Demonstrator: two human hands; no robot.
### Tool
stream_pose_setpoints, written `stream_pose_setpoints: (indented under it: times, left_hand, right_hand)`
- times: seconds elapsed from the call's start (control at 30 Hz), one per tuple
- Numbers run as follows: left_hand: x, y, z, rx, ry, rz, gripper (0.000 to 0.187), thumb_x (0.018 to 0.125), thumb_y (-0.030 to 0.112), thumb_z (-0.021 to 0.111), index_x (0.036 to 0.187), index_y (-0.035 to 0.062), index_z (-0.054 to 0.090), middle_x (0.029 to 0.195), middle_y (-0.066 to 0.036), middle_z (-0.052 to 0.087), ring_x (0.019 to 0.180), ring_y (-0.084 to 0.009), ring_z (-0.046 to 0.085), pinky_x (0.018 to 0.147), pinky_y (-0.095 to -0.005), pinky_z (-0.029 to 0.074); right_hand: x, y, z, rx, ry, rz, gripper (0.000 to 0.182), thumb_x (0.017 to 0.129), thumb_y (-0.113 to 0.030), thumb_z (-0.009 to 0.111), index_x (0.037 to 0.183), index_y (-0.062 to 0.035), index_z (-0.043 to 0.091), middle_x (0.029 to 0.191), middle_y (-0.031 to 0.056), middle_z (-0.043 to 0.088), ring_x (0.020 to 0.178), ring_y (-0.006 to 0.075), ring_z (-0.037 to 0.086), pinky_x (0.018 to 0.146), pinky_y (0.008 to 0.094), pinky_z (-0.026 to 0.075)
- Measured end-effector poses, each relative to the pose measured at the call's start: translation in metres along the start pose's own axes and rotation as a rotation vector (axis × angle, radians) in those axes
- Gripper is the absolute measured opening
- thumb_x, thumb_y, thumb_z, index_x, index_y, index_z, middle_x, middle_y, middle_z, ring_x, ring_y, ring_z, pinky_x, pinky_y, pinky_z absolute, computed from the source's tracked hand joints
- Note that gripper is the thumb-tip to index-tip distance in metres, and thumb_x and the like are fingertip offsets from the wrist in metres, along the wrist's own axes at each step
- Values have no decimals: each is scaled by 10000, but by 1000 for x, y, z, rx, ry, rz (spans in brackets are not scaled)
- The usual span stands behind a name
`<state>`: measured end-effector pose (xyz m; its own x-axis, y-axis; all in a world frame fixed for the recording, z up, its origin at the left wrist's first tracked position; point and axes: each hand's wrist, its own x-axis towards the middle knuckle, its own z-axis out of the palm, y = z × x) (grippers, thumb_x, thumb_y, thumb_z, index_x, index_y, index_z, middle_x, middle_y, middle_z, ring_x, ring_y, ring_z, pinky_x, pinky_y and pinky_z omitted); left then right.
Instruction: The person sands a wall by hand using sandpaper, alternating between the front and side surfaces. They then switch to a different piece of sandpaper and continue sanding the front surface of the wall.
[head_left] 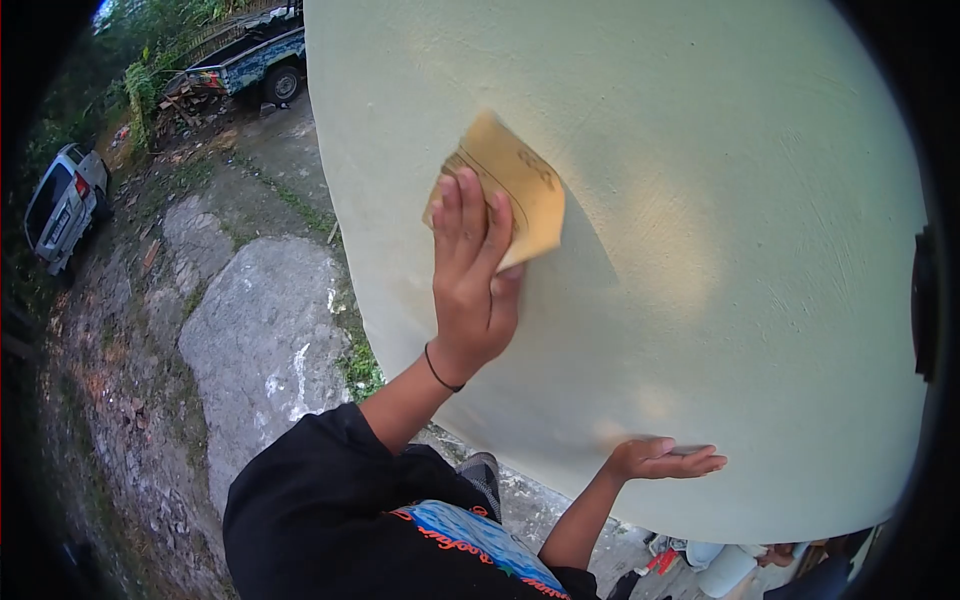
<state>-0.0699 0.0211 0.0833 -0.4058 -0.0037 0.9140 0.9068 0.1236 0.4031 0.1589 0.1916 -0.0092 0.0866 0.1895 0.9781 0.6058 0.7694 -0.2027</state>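
The left hand [472, 300] is raised against the pale green wall [700, 370], its back toward the camera and its fingers pointing up. The forearm slants up and to the right from the short sleeve of a black T-shirt [320, 510], and at the wrist, circled by a thin black band [438, 372], the hand turns more nearly upright. Its fingers lie close together, slightly bent, over the left part of a yellow-brown sandpaper sheet [535, 205], gripping it; the thumb sits lower, at the sheet's bottom edge. The sheet is on the wall's upper middle, dark markings on its visible face, its right side standing out beyond the fingers and casting a shadow.

The right hand [668, 459] is lower and farther right, near the wall's bottom edge. Its forearm rises steeply, then the wrist bends so that the hand points right, fingers extended and loosely open, the palm turned mostly upward. Whether it touches the wall cannot be told.

Off to the left, well apart from both hands, are a pickup truck [258, 66], a silver car [70, 205] and a concrete slab [265, 330].
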Motion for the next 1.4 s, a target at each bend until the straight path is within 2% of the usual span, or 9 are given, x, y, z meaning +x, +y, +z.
stream_pose_setpoints:
  times: [0.07, 0.37, 0.57, 0.63, 0.67, 0.83, 0.93, 1.07, 1.4]
  left_hand:
    - [-60, 14, -3, 67, -296, -25, 482, 923, 239, 309, 1341, 28, 422, 1460, -188, 261, 1381, -335, 169, 1110, -479, 86]
    - [97, -58, -28, 26, 259, -310, 457, 962, 205, 347, 1356, -26, 359, 1459, -200, 248, 1377, -346, 163, 1106, -449, 120]
    - [-53, 35, -4, 17, -523, 211, 486, 817, 171, 439, 1281, 33, 489, 1461, -210, 244, 1380, -365, 151, 1111, -502, 64]
    - [-48, 13, -7, 165, -419, 374, 485, 798, 164, 450, 1267, 56, 511, 1464, -209, 235, 1381, -360, 149, 1113, -509, 68]
    - [-26, 10, -16, 136, -417, 210, 604, 745, 130, 535, 1343, 141, 448, 1482, -143, 239, 1389, -307, 161, 1116, -502, 72]
    - [103, -53, -40, -91, 89, -379, 494, 977, 304, 360, 1311, -57, 406, 1466, -203, 228, 1377, -356, 151, 1107, -428, 96]
    - [81, -17, -7, -54, 214, -83, 466, 950, 257, 383, 1305, -41, 428, 1466, -206, 230, 1378, -359, 150, 1108, -452, 85]
    - [-31, 36, 7, 12, -317, 231, 429, 927, 178, 373, 1294, -27, 457, 1447, -257, 232, 1379, -378, 136, 1101, -478, 74]
    - [112, -65, -28, 25, 290, -278, 483, 974, 298, 365, 1278, -69, 441, 1440, -247, 252, 1360, -359, 208, 1097, -458, 140]
  right_hand:
    - [-1, 0, -1, -5, -12, -3, 529, 915, -210, 318, 1363, 64, 253, 1478, 236, 106, 1382, 375, 67, 1099, 510, 131]
    - [2, 3, -4, -26, -13, -28, 520, 910, -209, 325, 1358, 51, 276, 1481, 223, 120, 1380, 375, 86, 1101, 510, 118]
    - [0, 2, -3, -51, 13, -15, 507, 939, -250, 334, 1343, 55, 306, 1442, 263, 185, 1357, 402, 154, 1075, 519, 193]
    - [0, 4, -4, -61, 2, -23, 508, 938, -252, 339, 1342, 54, 306, 1442, 263, 186, 1357, 402, 150, 1075, 520, 189]
    - [0, 4, -4, -60, -3, -34, 508, 935, -250, 343, 1341, 54, 305, 1443, 262, 182, 1358, 402, 147, 1076, 520, 186]
    - [1, 2, -8, -78, -24, -37, 505, 930, -239, 351, 1339, 53, 303, 1444, 260, 181, 1358, 404, 141, 1076, 523, 184]
    - [3, 3, -4, -65, -5, -42, 501, 929, -233, 351, 1339, 52, 304, 1445, 256, 183, 1358, 405, 141, 1075, 524, 183]
    - [-1, 7, -5, -59, -9, -46, 513, 911, -224, 341, 1343, 50, 301, 1457, 250, 166, 1365, 395, 135, 1083, 530, 141]
    - [4, -1, -5, -64, 6, -52, 495, 932, -235, 346, 1335, 52, 315, 1442, 257, 200, 1351, 407, 171, 1073, 527, 180]
